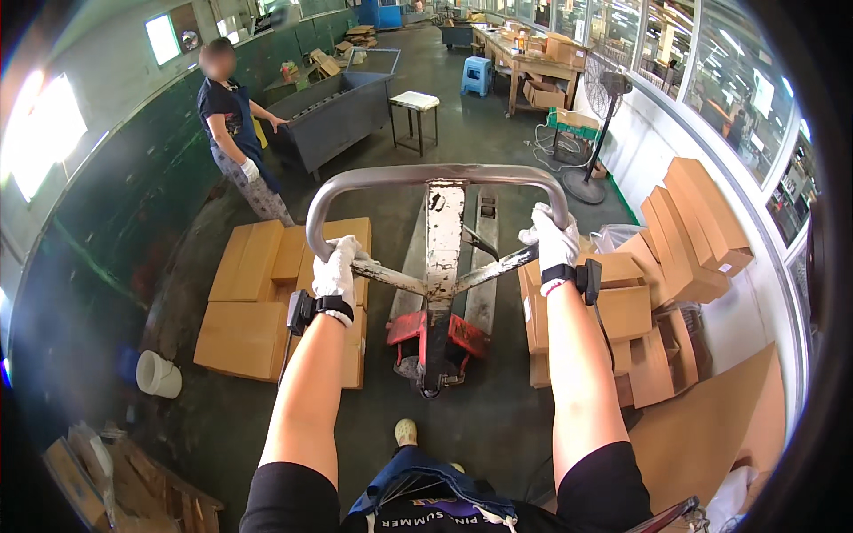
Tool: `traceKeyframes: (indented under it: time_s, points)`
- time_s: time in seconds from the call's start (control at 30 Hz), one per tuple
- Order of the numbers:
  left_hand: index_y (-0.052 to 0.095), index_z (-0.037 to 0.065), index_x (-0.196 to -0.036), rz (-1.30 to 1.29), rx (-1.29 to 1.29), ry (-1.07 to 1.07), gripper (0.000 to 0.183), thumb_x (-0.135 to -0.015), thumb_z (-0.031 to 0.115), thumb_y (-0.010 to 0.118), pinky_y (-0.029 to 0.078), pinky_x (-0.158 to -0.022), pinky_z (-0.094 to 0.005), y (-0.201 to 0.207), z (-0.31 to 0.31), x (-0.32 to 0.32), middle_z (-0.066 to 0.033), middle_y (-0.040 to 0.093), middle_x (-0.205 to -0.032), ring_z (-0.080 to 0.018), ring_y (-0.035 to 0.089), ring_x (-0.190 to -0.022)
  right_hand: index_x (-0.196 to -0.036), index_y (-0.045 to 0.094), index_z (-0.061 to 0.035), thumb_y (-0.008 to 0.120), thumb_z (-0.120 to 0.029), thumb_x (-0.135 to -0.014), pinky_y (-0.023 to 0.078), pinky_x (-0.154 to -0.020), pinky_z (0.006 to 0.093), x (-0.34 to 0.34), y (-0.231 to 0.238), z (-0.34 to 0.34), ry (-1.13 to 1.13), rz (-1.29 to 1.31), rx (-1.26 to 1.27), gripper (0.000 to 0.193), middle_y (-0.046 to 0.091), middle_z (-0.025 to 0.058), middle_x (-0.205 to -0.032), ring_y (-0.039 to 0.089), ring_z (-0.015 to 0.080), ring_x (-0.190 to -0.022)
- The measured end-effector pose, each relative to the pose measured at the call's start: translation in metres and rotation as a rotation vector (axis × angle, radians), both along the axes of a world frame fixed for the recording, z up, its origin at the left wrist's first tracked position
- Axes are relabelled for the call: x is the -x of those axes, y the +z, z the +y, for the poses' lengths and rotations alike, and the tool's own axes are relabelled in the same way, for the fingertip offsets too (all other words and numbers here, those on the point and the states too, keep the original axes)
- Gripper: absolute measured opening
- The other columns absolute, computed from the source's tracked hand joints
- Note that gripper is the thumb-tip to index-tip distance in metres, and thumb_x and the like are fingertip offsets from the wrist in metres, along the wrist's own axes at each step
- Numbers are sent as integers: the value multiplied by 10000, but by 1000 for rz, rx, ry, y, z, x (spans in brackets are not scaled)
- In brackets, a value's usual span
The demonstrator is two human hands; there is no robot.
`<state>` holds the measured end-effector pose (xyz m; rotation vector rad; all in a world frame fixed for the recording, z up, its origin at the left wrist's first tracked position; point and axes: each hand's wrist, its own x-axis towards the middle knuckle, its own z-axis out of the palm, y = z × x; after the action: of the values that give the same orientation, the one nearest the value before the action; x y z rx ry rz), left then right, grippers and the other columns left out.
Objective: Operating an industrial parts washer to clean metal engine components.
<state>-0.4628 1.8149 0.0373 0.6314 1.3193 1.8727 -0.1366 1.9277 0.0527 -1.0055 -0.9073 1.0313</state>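
In front of me stands a pallet jack, its worn metal handle (435, 173) looping across at chest height. My left hand (336, 274), in a white glove, is wrapped round the handle's left side. Opposite it, my right hand (553, 238), gloved too, grips the right side. A black device is strapped to each wrist. The handle's post runs down to a red base (444, 336) with scuffed edges. Beyond the base, the two grey forks (482, 280) point away from me along the floor, between stacks of boxes.
Cardboard boxes (240, 338) are stacked left of the jack, and more boxes (626, 311) on the right. A white bucket (158, 375) stands at left. Ahead, a person (235, 133) touches a dark metal bin (333, 120). Farther off are a stool (415, 102) and a floor fan (604, 124).
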Motion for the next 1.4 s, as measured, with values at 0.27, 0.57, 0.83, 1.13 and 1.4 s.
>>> traceKeyframes:
  time_s: [0.27, 0.57, 0.83, 1.13, 1.4]
  points:
    - [597, 7, -940, -24, -45, -113, 151, -847, 96, 676, 518, -660, -350, -12, 77, 13, -83, 622, -743, -195, 619, -651, -990, 638, -6, 709, -139, -868, 523, -484, 299, -1, -4, 63, -94, -71, 25, 194, 625, 59, -668, 608, 163, -489]
    - [601, 12, -944, 104, -37, -113, 162, -860, 117, 691, 509, -665, -350, -43, 162, 32, -85, 639, -786, -190, 619, -678, -1018, 630, -45, 701, -122, -890, 536, -478, 316, 11, -15, 124, -150, -19, 40, 166, 542, 17, -609, 553, 147, -466]
    - [603, 8, -934, 43, -39, -137, 150, -854, 106, 683, 524, -647, -356, -21, 244, 49, -90, 639, -777, -204, 626, -674, -1017, 632, -61, 725, -142, -881, 561, -511, 345, 25, -13, 211, -118, -36, -16, 184, 577, 27, -645, 565, 151, -485]
    - [598, -7, -911, -30, -44, -75, 150, -818, 99, 648, 553, -607, -385, -13, 318, 61, -132, 632, -735, -245, 632, -629, -1004, 619, -75, 685, -100, -916, 550, -516, 311, 40, -30, 283, -11, 19, -57, 114, 554, -20, -759, 539, 103, -506]
    - [605, -2, -1031, -42, -68, -88, 229, -845, 131, 626, 563, -648, -377, -26, 383, 74, -112, 636, -830, -226, 640, -695, -1113, 613, -41, 665, -72, -917, 584, -604, 346, 51, -50, 347, 39, 48, -61, 206, 555, 0, -730, 550, 119, -535]
